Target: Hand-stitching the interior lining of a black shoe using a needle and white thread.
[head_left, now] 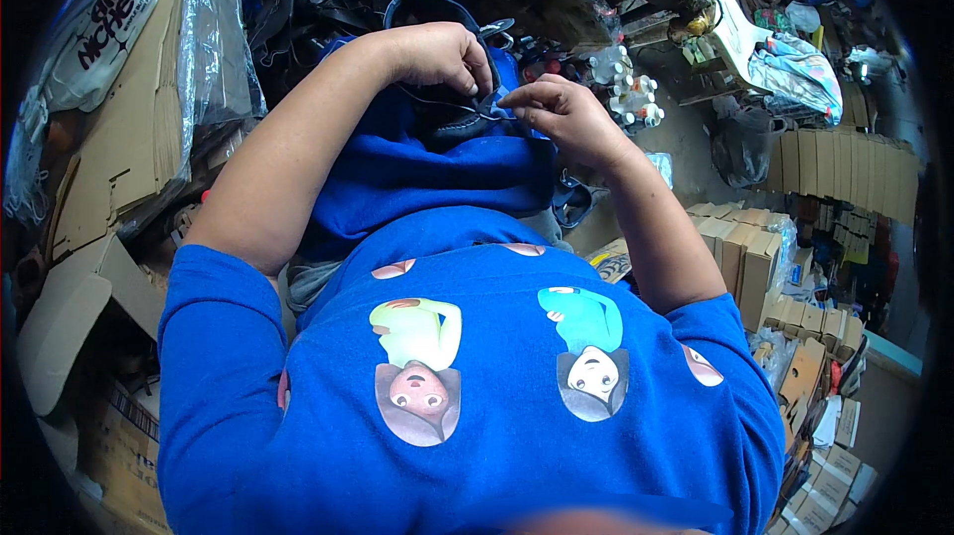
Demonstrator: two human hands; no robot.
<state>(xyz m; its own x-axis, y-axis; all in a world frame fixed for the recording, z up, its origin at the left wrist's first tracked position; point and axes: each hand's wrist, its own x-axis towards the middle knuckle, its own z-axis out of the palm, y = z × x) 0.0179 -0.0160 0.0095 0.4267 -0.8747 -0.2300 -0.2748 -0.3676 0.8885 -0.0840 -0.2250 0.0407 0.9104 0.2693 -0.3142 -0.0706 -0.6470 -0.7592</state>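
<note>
A dark shoe-like piece (462, 128) with light stitching along its edge rests on the blue cloth over my lap. My left hand (447, 53) is curled above it, fingertips bent down and pressed together at its upper edge. From the right, my right hand (571, 118) comes in with thumb and forefinger pinched close to my left fingertips. A thin pale thread (505, 116) runs by the right fingertips. Whatever the left fingers grip is hidden by the hand. Behind the left hand stands a dark rounded piece with a pale rim (427, 4).
Flattened cardboard (139, 138) and clear plastic wrap (221, 58) are stacked at my left. Several small white-capped bottles (631, 88) stand beyond my right hand. Cardboard boxes (745, 252) crowd the right side, near a white chair (740, 38) with cloth on it.
</note>
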